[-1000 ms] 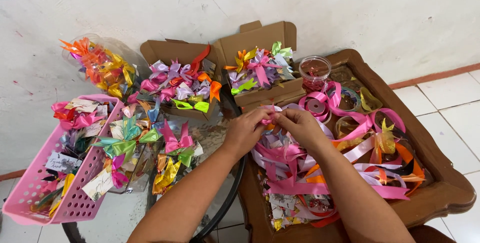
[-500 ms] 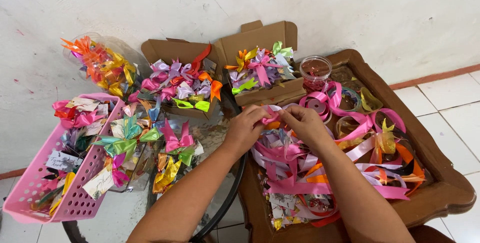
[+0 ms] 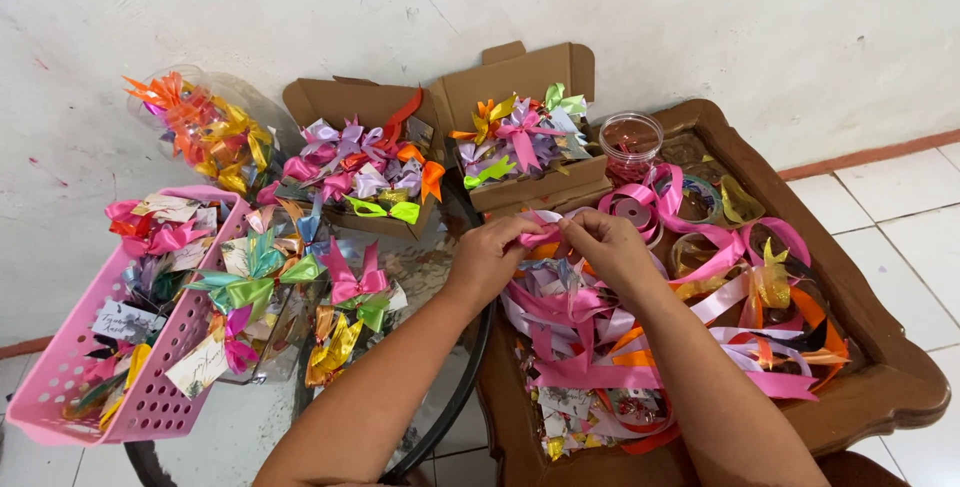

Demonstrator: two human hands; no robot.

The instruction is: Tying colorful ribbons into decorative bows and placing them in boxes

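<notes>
1. Since a second ago almost nothing has shifted: both hands stay together over the ribbon pile, the fingers just a touch closer around the same pink strip.
2. I see the left hand pinched shut on the pink ribbon, thumb and fingertips gripping its left end.
3. The right hand is clamped on that same ribbon from the other side, the two hands touching at the fingertips.
4. The ribbon sits between the hands, just above the heap of loose ribbons filling the wooden tray.
5. A clear jar stands at the tray's far edge.
6. Behind the hands, two open cardboard boxes hold finished bows.
7. On my left, the pink basket rests on the glass surface, with bows spread beside it.
</notes>
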